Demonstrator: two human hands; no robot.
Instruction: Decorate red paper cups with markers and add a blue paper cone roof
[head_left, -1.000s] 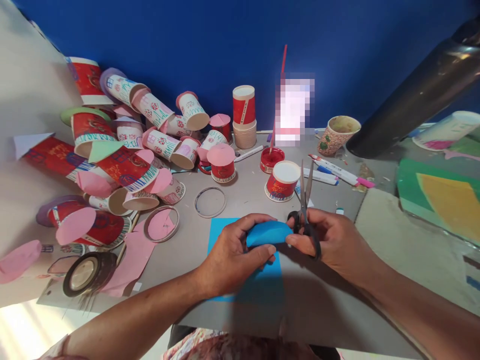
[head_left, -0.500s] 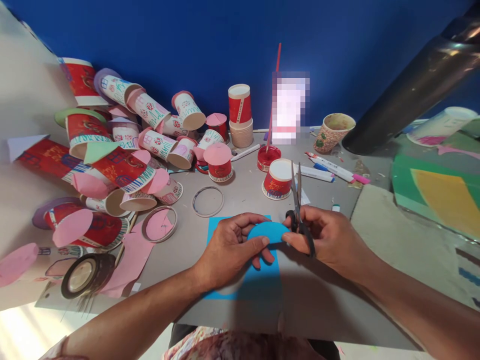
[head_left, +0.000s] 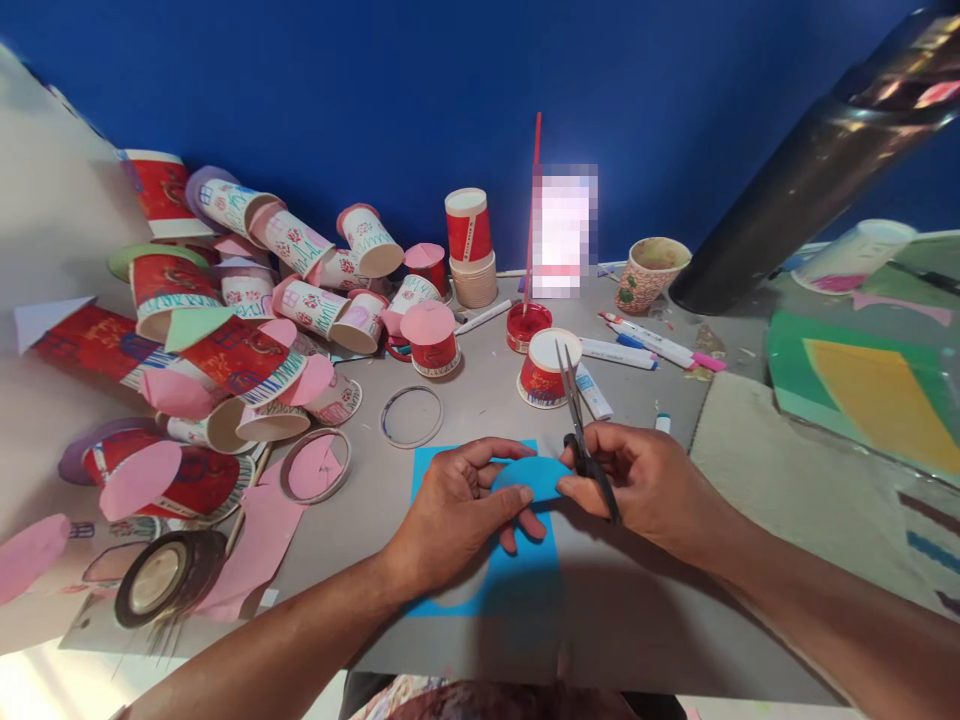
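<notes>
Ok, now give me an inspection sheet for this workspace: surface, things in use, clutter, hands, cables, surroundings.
Surface: grey table, small loose bits on it.
Things in use: rounded blue paper piece, held above a blue sheet; scissors, blades slightly apart, pointing away from the person.
Clutter: heap of decorated paper cups at left; tape roll and pink paper near it; markers beyond the scissors.
Left hand: fingers hold the blue piece.
Right hand: fingers hold the scissors and the blue piece's edge.
Cables: nothing seen.
Surroundings: blue wall behind; dark bottle at right; pixelated bright patch, unreadable.
</notes>
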